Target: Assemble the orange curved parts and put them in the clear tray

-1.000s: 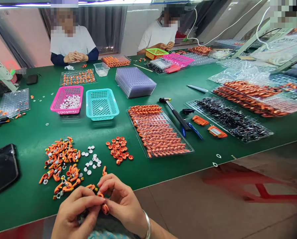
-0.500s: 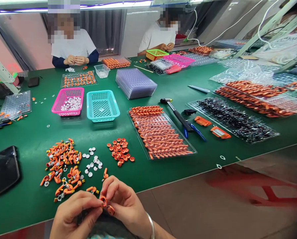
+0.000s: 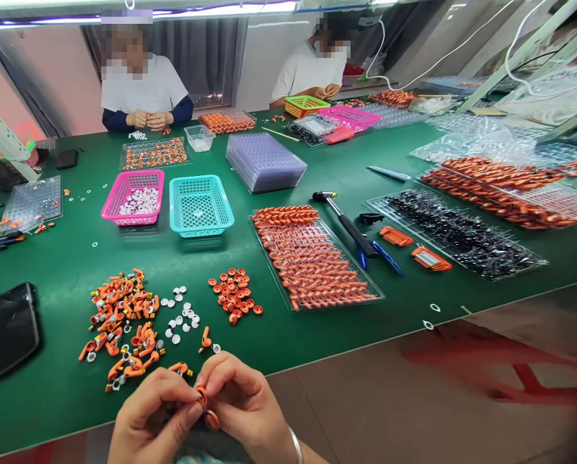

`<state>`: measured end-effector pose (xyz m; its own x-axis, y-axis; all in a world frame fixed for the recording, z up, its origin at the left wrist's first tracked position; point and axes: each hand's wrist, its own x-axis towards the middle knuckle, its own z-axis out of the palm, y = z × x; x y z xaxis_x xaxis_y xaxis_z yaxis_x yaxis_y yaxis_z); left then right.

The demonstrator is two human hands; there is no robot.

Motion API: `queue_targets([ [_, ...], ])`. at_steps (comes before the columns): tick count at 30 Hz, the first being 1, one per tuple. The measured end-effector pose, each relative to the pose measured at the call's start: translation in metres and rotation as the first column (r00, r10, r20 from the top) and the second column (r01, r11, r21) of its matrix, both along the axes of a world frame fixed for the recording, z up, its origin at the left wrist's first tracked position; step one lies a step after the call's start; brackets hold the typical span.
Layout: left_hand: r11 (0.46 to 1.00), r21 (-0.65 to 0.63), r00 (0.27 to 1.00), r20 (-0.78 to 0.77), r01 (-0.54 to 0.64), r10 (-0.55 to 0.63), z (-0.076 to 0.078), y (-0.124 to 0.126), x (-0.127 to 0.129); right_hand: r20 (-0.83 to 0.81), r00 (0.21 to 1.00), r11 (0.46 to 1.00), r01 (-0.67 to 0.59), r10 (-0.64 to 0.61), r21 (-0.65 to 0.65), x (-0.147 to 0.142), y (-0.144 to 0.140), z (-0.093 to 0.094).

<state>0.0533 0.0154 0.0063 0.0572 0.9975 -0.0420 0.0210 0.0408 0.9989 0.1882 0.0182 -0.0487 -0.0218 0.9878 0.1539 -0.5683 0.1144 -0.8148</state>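
Orange part [image 3: 205, 407]: a small piece with a ring end, pinched between the fingertips of both hands at the near edge of the green table [image 3: 317, 174].

Listed from left to right:

- Black phone [image 3: 11, 328], laid flat well to the left of the left hand.
- Left hand [image 3: 150, 415], fingers curled, thumb and forefinger pressed on the orange part.
- Heap of orange hooked parts [image 3: 121, 322], mixed with small rings, just beyond the left hand.
- White discs [image 3: 179, 316], scattered beyond both hands, beside the heap.
- Pink basket [image 3: 133, 196] and teal basket [image 3: 200, 205], side by side, far beyond the hands; white pieces are held in the pink one.
- Orange caps [image 3: 234, 295], in a loose cluster beyond the right hand.
- Right hand [image 3: 247, 406], closed on the orange part from the other side, fingertips met with those of the left; a silver bangle [image 3: 295, 446] is worn at the wrist.
- Clear tray [image 3: 314, 258], filled with rows of orange pieces, beyond and to the right of the right hand.
- Hammer [image 3: 346, 222], laid just right of that tray.
- Tray of black parts [image 3: 462, 235], well to the right.

Two other people are seated at the far side, hands joined over small pieces.
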Motion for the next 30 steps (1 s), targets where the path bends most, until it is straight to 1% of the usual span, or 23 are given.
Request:
queue_targets([
  [4,1.000,-0.018,1.000,0.031,-0.004,0.005,-0.002,-0.001,0.001,-0.003,1.000,0.999,0.020,-0.020,0.031,-0.001,-0.003,-0.001],
  [9,0.999,-0.045,0.998,0.056,-0.009,0.012,-0.005,-0.002,0.002,0.046,0.997,0.997,0.053,-0.056,0.063,0.000,-0.004,-0.001],
  [12,0.997,-0.055,0.998,0.049,-0.047,0.050,-0.008,-0.002,0.002,0.062,0.997,0.997,0.049,-0.053,0.067,0.002,-0.004,0.000],
  [14,0.998,-0.045,0.999,0.018,-0.050,0.051,-0.010,-0.001,-0.001,0.061,0.997,0.997,0.039,-0.043,0.066,0.003,-0.005,0.000],
  [16,1.000,-0.010,0.999,-0.047,0.000,0.000,-0.013,0.001,-0.006,0.072,0.997,0.997,0.034,-0.039,0.069,0.004,-0.007,-0.001],
  [18,0.993,0.049,0.986,-0.138,0.104,-0.096,-0.015,0.005,-0.012,0.115,0.992,0.997,0.037,-0.045,0.070,0.006,-0.008,-0.001],
  [20,0.973,0.120,0.961,-0.221,0.198,-0.169,-0.017,0.008,-0.019,0.178,0.983,0.997,0.033,-0.045,0.068,0.008,-0.010,0.000],
  [22,0.952,0.188,0.943,-0.277,0.244,-0.187,-0.017,0.011,-0.023,0.243,0.970,0.997,0.003,-0.020,0.073,0.012,-0.011,0.003],
  [25,0.932,0.249,0.933,-0.314,0.262,-0.178,-0.016,0.012,-0.025,0.332,0.943,0.994,-0.046,0.012,0.097,0.016,-0.011,0.006],
  [30,0.891,0.305,0.906,-0.363,0.336,-0.218,-0.016,0.013,-0.025,0.407,0.913,0.997,-0.049,0.024,0.052,0.019,-0.011,0.005],
])
